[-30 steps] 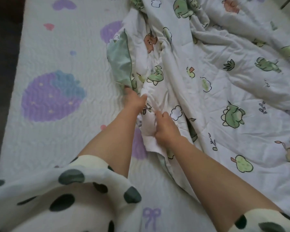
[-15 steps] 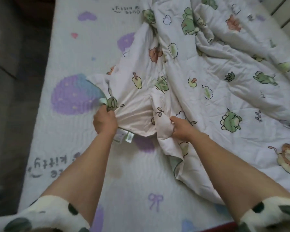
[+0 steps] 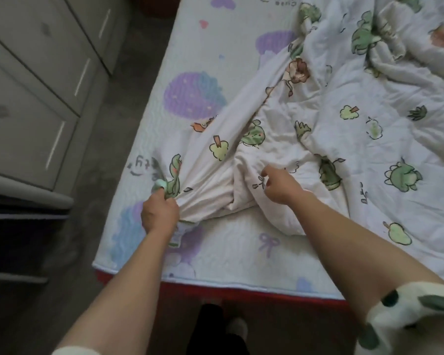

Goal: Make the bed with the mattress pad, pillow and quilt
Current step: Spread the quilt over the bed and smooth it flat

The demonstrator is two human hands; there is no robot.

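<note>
The white quilt (image 3: 349,149), printed with green dinosaurs and trees, lies crumpled over the right and middle of the bed. It rests on the white mattress pad (image 3: 231,242), which has purple strawberry prints. My left hand (image 3: 159,212) grips a bunched corner of the quilt near the bed's left front, with a care label hanging below it. My right hand (image 3: 280,187) hovers over a quilt fold with loosely curled fingers, and I see no fabric pinched in it. No pillow is in view.
A grey chest of drawers (image 3: 36,85) stands to the left, across a narrow strip of dark floor (image 3: 118,80). The red bed base (image 3: 241,292) shows along the near edge. My feet (image 3: 215,326) are just in front of it.
My left hand has pulled the quilt corner left and toward the near edge, spreading the fabric. My right hand has let go of the fold. The view has pulled back and now shows the drawers.
</note>
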